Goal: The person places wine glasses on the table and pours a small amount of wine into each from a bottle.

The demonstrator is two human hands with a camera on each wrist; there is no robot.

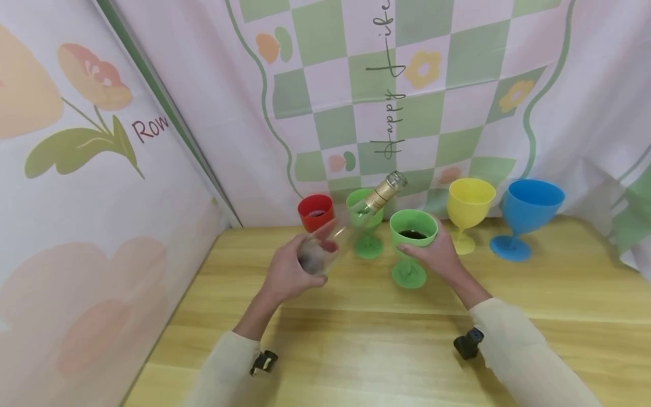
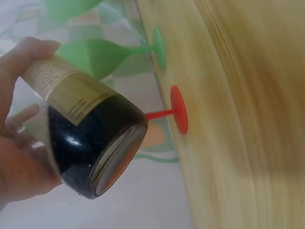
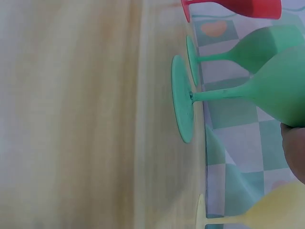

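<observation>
My left hand [image 1: 290, 268] grips a clear glass bottle [image 1: 380, 196] with a gold neck band, fingers wrapped around its body. The bottle leans to the right, its mouth above and just behind the front green goblet [image 1: 409, 274]. In the left wrist view, dark liquid shows in the lower part of the labelled bottle [image 2: 90, 133]. My right hand [image 1: 441, 251] holds the front green goblet by its bowl from the right, thumb on the near side. That goblet stands upright with some dark liquid inside. Behind it is a second green goblet [image 1: 368, 247].
A red goblet [image 1: 316, 209] with dark liquid stands at the left, partly hidden by the bottle and left hand. A yellow goblet [image 1: 470, 206] and a larger blue goblet [image 1: 531, 206] stand to the right. Patterned curtains [image 1: 325, 85] hang behind and left of the wooden table [image 1: 346, 350].
</observation>
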